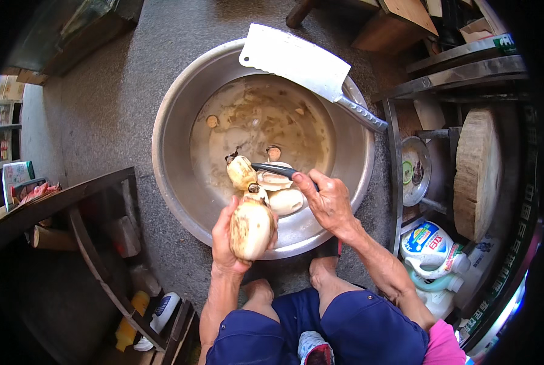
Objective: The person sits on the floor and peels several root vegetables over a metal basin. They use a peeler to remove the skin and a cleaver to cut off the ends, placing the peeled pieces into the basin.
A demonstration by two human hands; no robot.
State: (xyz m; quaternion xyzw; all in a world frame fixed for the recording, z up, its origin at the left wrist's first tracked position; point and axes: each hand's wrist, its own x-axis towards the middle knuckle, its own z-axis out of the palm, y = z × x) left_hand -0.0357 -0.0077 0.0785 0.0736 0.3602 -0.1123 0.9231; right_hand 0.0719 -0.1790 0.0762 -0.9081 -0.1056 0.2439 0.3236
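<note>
My left hand (226, 239) is wrapped round a large, brown-stained segment of lotus root (252, 231) at the basin's near rim. Beyond its dark joint, a smaller segment (241, 173) points away from me; whether they are joined I cannot tell. My right hand (328, 204) grips a slim black tool (275, 169), its tip beside that smaller segment. What kind of tool it is does not show clearly. Pale peeled lotus root (286, 202) lies in the wide metal basin (173, 176), close to both hands. A cleaver (296, 61) rests across the far rim.
Murky water and scraps, including a round slice (212, 121), cover the basin's bottom. On the right, a metal rack (393, 176) holds a thick wooden chopping block (475, 173), a metal bowl (427, 176) and detergent bottles (429, 246). A wooden shelf (95, 255) stands at left.
</note>
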